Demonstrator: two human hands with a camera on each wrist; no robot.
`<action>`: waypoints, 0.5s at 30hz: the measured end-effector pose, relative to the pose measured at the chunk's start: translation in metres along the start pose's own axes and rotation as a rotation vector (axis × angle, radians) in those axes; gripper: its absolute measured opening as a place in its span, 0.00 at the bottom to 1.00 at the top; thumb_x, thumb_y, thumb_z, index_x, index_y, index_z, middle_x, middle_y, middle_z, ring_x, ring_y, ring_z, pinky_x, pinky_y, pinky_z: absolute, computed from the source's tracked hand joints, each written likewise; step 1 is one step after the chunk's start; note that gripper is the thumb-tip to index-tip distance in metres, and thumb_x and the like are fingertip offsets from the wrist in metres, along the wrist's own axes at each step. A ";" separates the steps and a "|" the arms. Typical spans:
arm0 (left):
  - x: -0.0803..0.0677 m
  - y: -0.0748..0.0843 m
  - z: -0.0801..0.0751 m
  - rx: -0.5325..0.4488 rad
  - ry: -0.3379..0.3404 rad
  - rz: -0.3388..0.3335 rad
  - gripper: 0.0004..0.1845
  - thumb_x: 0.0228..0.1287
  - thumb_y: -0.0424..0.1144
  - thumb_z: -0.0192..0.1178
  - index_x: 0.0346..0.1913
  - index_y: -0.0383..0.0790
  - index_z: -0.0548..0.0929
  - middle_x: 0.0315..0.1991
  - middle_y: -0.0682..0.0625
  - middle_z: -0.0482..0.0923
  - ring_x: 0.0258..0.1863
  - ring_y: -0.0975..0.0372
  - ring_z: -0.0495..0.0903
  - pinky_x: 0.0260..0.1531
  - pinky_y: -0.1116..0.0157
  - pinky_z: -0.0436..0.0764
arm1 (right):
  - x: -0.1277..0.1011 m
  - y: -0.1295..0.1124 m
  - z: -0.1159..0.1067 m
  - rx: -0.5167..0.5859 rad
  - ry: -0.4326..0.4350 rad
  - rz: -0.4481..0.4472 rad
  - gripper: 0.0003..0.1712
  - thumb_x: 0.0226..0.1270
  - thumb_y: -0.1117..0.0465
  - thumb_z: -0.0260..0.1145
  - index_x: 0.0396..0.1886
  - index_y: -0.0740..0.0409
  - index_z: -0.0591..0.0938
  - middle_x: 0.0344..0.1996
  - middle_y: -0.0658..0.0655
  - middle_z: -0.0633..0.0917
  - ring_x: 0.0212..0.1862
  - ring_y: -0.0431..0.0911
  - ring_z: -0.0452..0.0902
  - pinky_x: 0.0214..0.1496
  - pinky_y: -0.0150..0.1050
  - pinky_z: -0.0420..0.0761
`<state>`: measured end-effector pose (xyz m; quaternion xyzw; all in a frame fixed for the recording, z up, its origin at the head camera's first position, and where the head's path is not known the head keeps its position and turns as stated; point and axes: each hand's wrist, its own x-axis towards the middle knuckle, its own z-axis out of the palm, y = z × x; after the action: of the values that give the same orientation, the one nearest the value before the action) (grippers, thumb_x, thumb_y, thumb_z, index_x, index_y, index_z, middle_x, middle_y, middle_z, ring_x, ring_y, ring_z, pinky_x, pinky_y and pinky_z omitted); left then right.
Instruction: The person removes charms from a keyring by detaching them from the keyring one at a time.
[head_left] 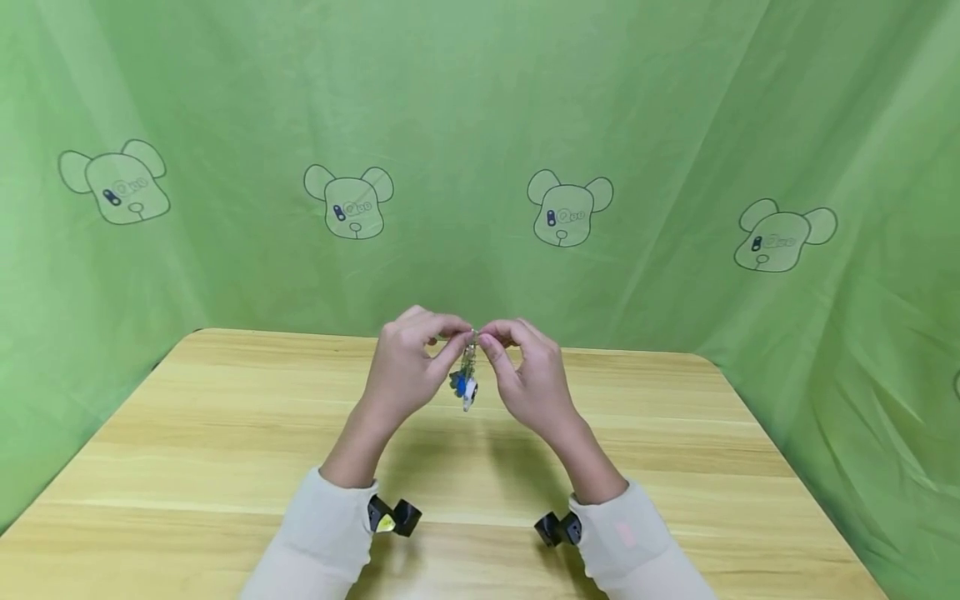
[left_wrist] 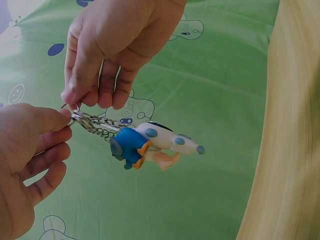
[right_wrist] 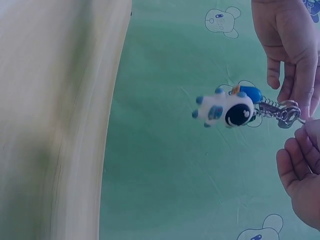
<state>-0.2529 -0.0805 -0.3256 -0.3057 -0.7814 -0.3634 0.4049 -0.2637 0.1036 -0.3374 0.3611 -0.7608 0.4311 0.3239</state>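
Out above the table, in the head view, my left hand (head_left: 408,362) and right hand (head_left: 531,375) meet at the fingertips. Thumb and forefinger of each pinch a metal key ring (left_wrist: 75,114). Short chains (left_wrist: 102,125) hang from it with small figures: a white astronaut (right_wrist: 227,109) with a black visor, a blue figure (left_wrist: 131,145) with orange feet, and a peach-coloured piece (left_wrist: 164,159) partly hidden behind. The left wrist view has the left hand (left_wrist: 25,160) below the right hand (left_wrist: 120,45). How far the ring is spread is covered by the fingertips.
A wooden table (head_left: 465,483) lies beneath both hands. Green cloth (head_left: 465,100) printed with bear-head outlines hangs behind it and at both sides. Black cameras (head_left: 405,517) are strapped at the wrists over pale sleeves (head_left: 322,517).
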 end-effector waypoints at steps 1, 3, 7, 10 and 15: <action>0.000 0.000 0.000 -0.001 0.001 -0.004 0.02 0.65 0.33 0.70 0.37 0.38 0.90 0.32 0.50 0.89 0.30 0.60 0.81 0.30 0.65 0.81 | 0.000 0.001 -0.001 -0.001 0.004 -0.008 0.04 0.72 0.69 0.66 0.42 0.66 0.84 0.36 0.59 0.87 0.39 0.48 0.82 0.45 0.40 0.84; 0.001 0.000 0.000 -0.004 0.005 -0.009 0.02 0.65 0.32 0.70 0.38 0.38 0.90 0.32 0.50 0.89 0.30 0.59 0.81 0.30 0.65 0.81 | 0.001 0.002 -0.002 -0.006 0.012 -0.024 0.04 0.72 0.70 0.66 0.42 0.66 0.84 0.36 0.59 0.87 0.39 0.48 0.82 0.45 0.39 0.84; 0.001 -0.001 0.000 -0.011 0.020 -0.017 0.01 0.65 0.32 0.69 0.38 0.39 0.90 0.32 0.50 0.89 0.31 0.58 0.81 0.31 0.63 0.83 | 0.002 0.005 -0.003 -0.001 0.016 -0.051 0.04 0.72 0.69 0.65 0.42 0.66 0.85 0.35 0.58 0.87 0.38 0.48 0.82 0.43 0.38 0.84; 0.002 -0.001 0.001 -0.018 0.029 -0.021 0.01 0.65 0.31 0.69 0.38 0.39 0.89 0.32 0.50 0.89 0.31 0.58 0.81 0.31 0.62 0.84 | 0.002 0.006 -0.004 0.005 -0.008 -0.062 0.04 0.71 0.69 0.66 0.42 0.66 0.85 0.35 0.57 0.86 0.39 0.47 0.82 0.44 0.39 0.84; 0.002 -0.003 0.002 -0.041 0.036 -0.042 0.02 0.65 0.31 0.70 0.38 0.38 0.89 0.32 0.49 0.88 0.32 0.60 0.81 0.31 0.62 0.84 | 0.001 0.008 -0.002 -0.009 -0.068 -0.069 0.06 0.68 0.67 0.69 0.42 0.64 0.85 0.34 0.56 0.86 0.39 0.47 0.80 0.43 0.42 0.84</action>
<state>-0.2573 -0.0803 -0.3255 -0.2909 -0.7726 -0.3933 0.4047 -0.2710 0.1079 -0.3389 0.4000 -0.7604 0.4039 0.3142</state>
